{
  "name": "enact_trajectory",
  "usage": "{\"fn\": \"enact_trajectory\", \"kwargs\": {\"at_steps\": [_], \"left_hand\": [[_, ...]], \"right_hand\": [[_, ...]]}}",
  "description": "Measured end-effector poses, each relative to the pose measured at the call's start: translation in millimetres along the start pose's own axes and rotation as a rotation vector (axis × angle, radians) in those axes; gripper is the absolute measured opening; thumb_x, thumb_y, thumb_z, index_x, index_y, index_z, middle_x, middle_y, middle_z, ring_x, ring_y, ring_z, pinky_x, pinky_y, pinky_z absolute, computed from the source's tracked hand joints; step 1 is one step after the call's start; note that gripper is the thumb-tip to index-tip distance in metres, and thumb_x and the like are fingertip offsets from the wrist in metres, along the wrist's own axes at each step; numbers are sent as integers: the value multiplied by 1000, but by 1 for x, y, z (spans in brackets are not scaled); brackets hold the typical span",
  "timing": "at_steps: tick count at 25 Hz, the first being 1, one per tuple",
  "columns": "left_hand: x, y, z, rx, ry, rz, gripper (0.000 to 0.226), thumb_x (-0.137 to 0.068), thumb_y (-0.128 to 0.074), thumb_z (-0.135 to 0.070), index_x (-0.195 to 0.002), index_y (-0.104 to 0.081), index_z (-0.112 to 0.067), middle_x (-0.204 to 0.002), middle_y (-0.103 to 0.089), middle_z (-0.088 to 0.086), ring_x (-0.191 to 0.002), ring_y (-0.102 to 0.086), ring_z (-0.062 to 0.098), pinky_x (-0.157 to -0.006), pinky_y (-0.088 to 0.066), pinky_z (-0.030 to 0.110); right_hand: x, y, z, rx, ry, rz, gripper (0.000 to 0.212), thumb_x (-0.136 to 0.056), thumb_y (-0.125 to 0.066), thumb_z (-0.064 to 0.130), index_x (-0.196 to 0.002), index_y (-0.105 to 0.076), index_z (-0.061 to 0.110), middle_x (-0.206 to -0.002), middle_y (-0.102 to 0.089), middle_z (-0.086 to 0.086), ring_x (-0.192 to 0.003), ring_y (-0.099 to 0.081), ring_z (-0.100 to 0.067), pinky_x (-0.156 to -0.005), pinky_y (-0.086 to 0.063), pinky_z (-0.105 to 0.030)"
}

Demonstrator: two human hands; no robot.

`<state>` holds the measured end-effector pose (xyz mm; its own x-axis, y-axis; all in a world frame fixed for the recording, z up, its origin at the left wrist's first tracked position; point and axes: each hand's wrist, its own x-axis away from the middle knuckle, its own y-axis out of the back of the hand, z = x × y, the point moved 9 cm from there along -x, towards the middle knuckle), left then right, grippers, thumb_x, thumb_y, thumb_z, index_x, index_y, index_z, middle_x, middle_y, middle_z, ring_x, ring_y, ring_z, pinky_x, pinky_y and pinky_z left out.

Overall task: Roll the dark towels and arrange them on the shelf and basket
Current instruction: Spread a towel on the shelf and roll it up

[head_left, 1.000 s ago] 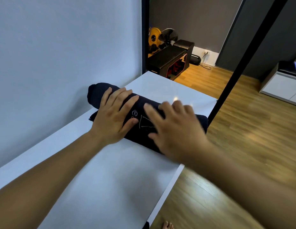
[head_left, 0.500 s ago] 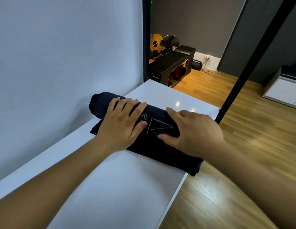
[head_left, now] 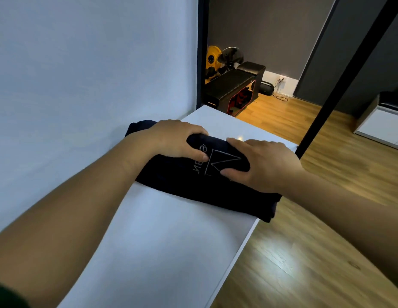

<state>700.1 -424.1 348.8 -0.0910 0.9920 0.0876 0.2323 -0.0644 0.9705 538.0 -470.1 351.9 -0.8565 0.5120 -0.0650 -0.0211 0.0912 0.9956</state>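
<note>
My left hand (head_left: pixel 173 138) and right hand (head_left: pixel 268 165) clasp the rolled dark towel (head_left: pixel 189 187) on the white shelf (head_left: pixel 158 245), one end overhanging; I'd squeeze evenly so it won't loosen.

A rolled dark towel (head_left: pixel 204 187), gripped by the left hand (head_left: pixel 171 138) and right hand (head_left: pixel 267 167), lies across the white shelf (head_left: pixel 160 252) from beside the wall (head_left: pixel 82 74) to its open edge, barring the far end. The wall closes the left side and a black post (head_left: pixel 340 85) rises just beside the right hand; bare shelf on the near side and air over the wooden floor (head_left: pixel 304 263) leave room.
</note>
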Motion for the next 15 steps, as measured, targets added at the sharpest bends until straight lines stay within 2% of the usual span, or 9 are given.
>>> {"fn": "enact_trajectory", "kwargs": {"at_steps": [2, 4, 7, 9, 11, 13, 15], "left_hand": [[8, 0, -2, -51, 36, -52, 58, -77, -58, -74, -128, -49, -47, -107, -63, -19, -102, -59, 14, -79, -41, 32], [24, 0, -10, -133, 66, -114, 63, -80, -51, -77, -132, -45, -44, -116, -64, -14, -104, -59, 17, -77, -40, 32], [66, -5, -26, -148, 133, -102, 61, -82, -44, -77, -134, -43, -45, -119, -64, -6, -106, -58, 21, -80, -44, 33], [105, -13, -37, -8, 188, -7, 55, -79, -46, -74, -130, -44, -52, -118, -64, -8, -104, -57, 19, -89, -48, 35], [141, -22, -51, 141, 273, 50, 56, -73, -54, -71, -125, -45, -53, -114, -63, -15, -99, -59, 14, -90, -51, 35], [164, -32, -61, 265, 373, 46, 56, -72, -63, -65, -123, -45, -49, -114, -62, -15, -96, -60, 11, -88, -53, 36], [177, -42, -67, 409, 483, 32, 65, -75, -68, -60, -131, -38, -45, -117, -61, -11, -98, -60, 11, -88, -53, 35]], "right_hand": [[-7, -2, -1, 16, 73, 0, 86, -79, -29, 85, -152, -18, 40, -131, -56, 8, -113, -57, -22, -78, -49, -35], [-7, -1, 0, 73, 176, -71, 87, -81, -27, 83, -153, -19, 36, -134, -56, 7, -114, -56, -22, -77, -46, -32], [-1, 2, 14, 129, 437, -160, 85, -84, -32, 76, -150, -33, 21, -130, -60, -3, -105, -61, -28, -81, -50, -36], [13, 1, 26, 137, 617, -226, 82, -86, -43, 70, -142, -44, 11, -125, -62, -12, -101, -63, -31, -84, -53, -41], [24, 1, 35, 162, 724, -292, 80, -87, -47, 67, -139, -48, 6, -124, -61, -16, -103, -61, -32, -88, -52, -44], [28, 6, 47, 172, 814, -292, 78, -90, -45, 65, -139, -44, 5, -125, -60, -18, -106, -60, -34, -92, -50, -46], [27, 3, 55, 212, 864, -255, 74, -93, -39, 64, -142, -38, 8, -129, -58, -17, -112, -59, -36, -98, -47, -49]]}}
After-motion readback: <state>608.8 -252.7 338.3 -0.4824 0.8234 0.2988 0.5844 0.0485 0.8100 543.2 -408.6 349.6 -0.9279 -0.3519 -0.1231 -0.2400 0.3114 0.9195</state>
